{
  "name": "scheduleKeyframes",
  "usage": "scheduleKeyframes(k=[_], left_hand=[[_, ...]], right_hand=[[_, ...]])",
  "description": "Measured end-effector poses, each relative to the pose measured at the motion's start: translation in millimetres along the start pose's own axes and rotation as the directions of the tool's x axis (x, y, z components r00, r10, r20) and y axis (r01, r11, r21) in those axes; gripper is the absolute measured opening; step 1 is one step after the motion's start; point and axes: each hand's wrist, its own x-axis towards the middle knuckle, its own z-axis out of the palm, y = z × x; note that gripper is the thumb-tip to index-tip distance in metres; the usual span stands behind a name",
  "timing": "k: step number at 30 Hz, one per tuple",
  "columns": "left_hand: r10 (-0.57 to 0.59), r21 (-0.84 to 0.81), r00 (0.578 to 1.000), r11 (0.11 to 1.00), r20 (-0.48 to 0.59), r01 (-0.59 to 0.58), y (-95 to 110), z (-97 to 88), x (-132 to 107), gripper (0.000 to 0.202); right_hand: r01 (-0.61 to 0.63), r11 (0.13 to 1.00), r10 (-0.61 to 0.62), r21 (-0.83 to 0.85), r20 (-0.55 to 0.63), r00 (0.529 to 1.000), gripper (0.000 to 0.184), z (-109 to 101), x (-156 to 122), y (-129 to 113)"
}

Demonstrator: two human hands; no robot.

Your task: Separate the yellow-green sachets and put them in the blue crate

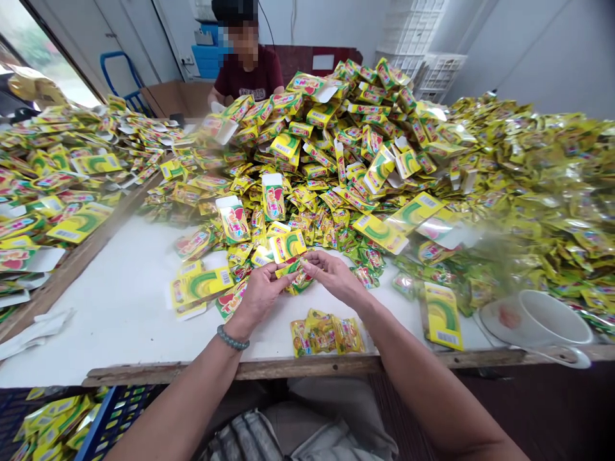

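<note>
My left hand (259, 296), with a bead bracelet on its wrist, and my right hand (334, 275) meet over the white table (120, 307). Both pinch a small yellow-green sweet packet (294, 275) between their fingertips. A short row of the same sachets (327, 334) lies on the table just below my hands, close to the front edge. Flat yellow cartons (202, 285) lie to the left of my left hand. A huge heap of yellow packets and folded boxes (346, 141) rises just beyond my fingers.
A white cup (552, 320) lies on its side at the right front edge. Another person in a dark red shirt (250, 77) sits at the far side. More yellow packs cover the left bench (52, 192). A blue crate (110, 416) with packs stands below left.
</note>
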Motion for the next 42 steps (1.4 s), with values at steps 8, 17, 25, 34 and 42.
scheduleKeyframes(k=[8,17,25,34,42], left_hand=[[0.007,0.193,1.0,0.981,-0.019,-0.003,15.1,2.8,-18.8,0.041],[0.361,0.774,0.868,0.632,-0.342,0.043,43.1,-1.1,-0.9,0.057],[0.431,0.92,0.888,0.392,-0.158,-0.026,9.3,-5.4,19.9,0.051],[0.457,0.921,0.879,0.267,0.138,-0.283,4.3,-19.9,15.1,0.056],[0.667,0.832,0.73,0.314,0.149,-0.457,6.4,-19.1,13.3,0.051]], right_hand=[[0.033,0.984,-0.04,-0.175,-0.036,0.999,0.041,-8.7,-1.8,-4.3],[0.055,0.97,-0.158,-0.238,-0.442,0.883,0.045,-25.0,2.9,-1.4],[0.072,0.941,-0.212,-0.331,-0.411,0.887,0.048,-23.6,3.1,0.8],[0.106,0.948,-0.208,-0.299,-0.334,0.919,0.04,-30.3,3.5,2.0],[0.215,0.948,-0.21,-0.235,0.046,0.977,0.027,-23.1,1.5,1.4]])
